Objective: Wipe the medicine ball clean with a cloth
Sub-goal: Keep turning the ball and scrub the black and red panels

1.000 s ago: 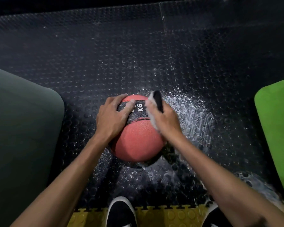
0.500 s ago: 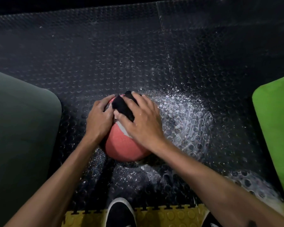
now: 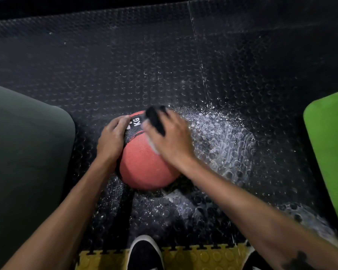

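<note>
A red medicine ball (image 3: 142, 164) with a black band marked "KG" sits on the studded black floor. My left hand (image 3: 111, 139) rests on the ball's left side, fingers curved over the band. My right hand (image 3: 170, 139) presses a black and white cloth (image 3: 155, 119) against the ball's upper right, with the fingers spread over the cloth. Most of the cloth is hidden under that hand.
White powder or residue (image 3: 219, 137) is scattered on the floor right of the ball. A dark green mat (image 3: 25, 152) lies at the left, a bright green mat (image 3: 330, 145) at the right. Yellow floor tiles (image 3: 199, 258) and my black shoes (image 3: 144, 254) are at the bottom.
My right hand with the cloth slid from the ball's top centre to its upper right, uncovering the "KG" band. The left hand stayed on the ball's left side.
</note>
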